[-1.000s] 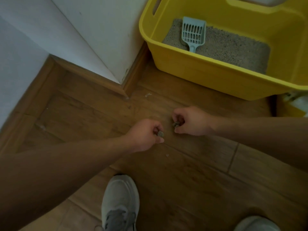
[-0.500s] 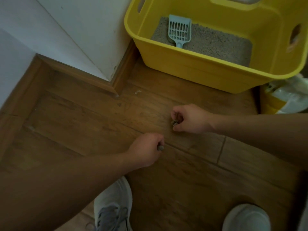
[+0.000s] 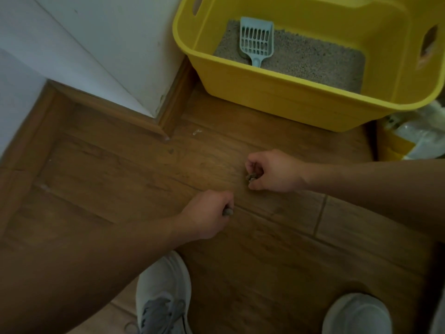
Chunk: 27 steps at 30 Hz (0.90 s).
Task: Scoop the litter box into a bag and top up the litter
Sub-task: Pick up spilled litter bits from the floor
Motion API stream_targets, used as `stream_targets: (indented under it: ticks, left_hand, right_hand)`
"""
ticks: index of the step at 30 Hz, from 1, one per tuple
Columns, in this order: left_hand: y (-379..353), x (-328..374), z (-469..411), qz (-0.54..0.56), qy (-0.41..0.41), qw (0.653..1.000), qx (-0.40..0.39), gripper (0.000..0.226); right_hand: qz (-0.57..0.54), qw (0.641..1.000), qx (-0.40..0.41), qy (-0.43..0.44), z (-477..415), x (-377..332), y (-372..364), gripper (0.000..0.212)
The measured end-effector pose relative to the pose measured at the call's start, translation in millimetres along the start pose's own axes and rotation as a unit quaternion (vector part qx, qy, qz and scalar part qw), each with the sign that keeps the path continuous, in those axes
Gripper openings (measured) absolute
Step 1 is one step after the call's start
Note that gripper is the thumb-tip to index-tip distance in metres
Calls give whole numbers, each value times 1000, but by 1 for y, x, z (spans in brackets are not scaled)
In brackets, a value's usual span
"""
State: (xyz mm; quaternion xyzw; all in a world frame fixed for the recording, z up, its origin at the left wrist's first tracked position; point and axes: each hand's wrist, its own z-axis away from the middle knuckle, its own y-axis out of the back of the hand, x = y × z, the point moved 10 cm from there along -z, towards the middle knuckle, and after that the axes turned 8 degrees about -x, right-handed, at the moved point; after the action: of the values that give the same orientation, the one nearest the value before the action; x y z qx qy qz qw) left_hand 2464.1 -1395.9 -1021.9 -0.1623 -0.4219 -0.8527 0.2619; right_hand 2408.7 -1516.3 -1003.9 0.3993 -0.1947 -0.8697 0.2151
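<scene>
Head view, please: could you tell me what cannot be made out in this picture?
- Head view: grey lump in the left hand and grey bits in the right hand, mostly hidden by curled fingers.
- Head view: scoop handle end, hidden behind the litter box near wall.
- Head view: bag, cut off by the right edge; print blurred.

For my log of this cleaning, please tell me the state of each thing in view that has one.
left hand, pinches a grey litter clump.
right hand, curled round small grey clumps.
litter scoop, lies untouched on the litter, slotted face up.
yellow litter box, uncovered, holds a layer of litter.
yellow and white bag, right edge, partly in view; open or closed cannot be told.
</scene>
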Motion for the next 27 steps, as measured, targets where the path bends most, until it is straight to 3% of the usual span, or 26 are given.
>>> stream_targets:
  ticks: [9,21,27]
  left_hand:
    - [22,-22,-9,114,78,990,7,21]
    - [46,-3,-35,138,67,987,50,20]
    - [48,-16,-37,152,83,984,49,21]
  right_hand:
    - [30,998,35,-36,23,22,26,22]
    - [38,998,37,-43,21,21,-1,23]
    - [38,998,8,-39,8,20,-15,41]
